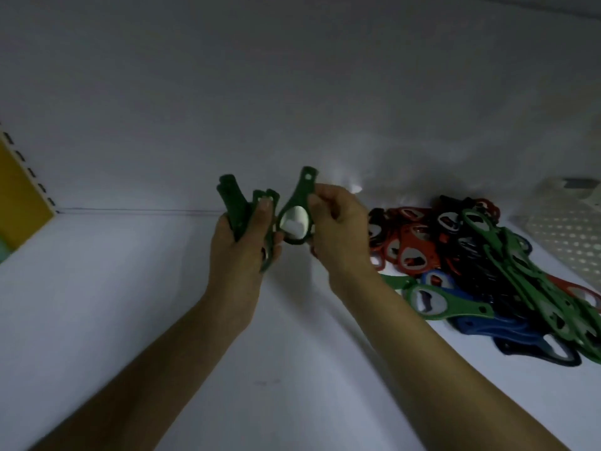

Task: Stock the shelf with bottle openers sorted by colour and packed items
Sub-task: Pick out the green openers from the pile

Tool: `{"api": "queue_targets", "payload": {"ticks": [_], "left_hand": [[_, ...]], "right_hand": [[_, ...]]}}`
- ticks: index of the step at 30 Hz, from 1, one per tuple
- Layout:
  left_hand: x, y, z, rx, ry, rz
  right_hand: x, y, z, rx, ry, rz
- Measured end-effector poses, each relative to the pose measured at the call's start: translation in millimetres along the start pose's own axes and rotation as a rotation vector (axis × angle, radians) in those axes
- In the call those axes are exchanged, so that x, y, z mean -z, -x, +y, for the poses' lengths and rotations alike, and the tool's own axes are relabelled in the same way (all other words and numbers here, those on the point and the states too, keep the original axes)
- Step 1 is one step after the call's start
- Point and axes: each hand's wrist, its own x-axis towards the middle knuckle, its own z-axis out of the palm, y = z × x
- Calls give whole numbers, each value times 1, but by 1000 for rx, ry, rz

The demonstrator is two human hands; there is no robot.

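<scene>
1. Curled round a bundle of green openers (235,206), at least three by the handles that show, the left hand (242,252) holds them upright, well left of the pile (471,265)
2. Right hand (338,229) pinches one single green opener (300,196), handle up and ring head down, between the bundle and the pile; it nearly touches the bundle
3. Red, black, blue and green openers lie mixed in the pile on the white shelf (130,320); too overlapped to count
4. One yellow panel (22,196) stands far left of the pile; one perforated panel (566,236) lies just right of it
</scene>
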Motion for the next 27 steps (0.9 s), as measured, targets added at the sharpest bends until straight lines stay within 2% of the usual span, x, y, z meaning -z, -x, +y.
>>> {"api": "queue_targets", "payload": {"ticks": [2, 4, 9, 14, 18, 21, 27], "left_hand": [[19, -3, 10, -91, -188, -3], [39, -7, 13, -141, -294, 35], [49, -11, 9, -89, -245, -53], [52, -10, 6, -76, -297, -13], [50, -6, 4, -87, -353, -87], [48, -6, -8, -188, -654, -199], [49, -7, -15, -337, -955, -209]], "right_hand": [[-27, -4, 1, -53, -23, -20], [-43, -3, 7, -67, -52, 29], [-57, 20, 31, -53, -72, -163], [-60, 21, 38, 68, -67, -66], [-68, 26, 38, -41, -12, -138], [-62, 22, 40, -38, -57, -264], [-59, 22, 40, 102, -60, -219]]}}
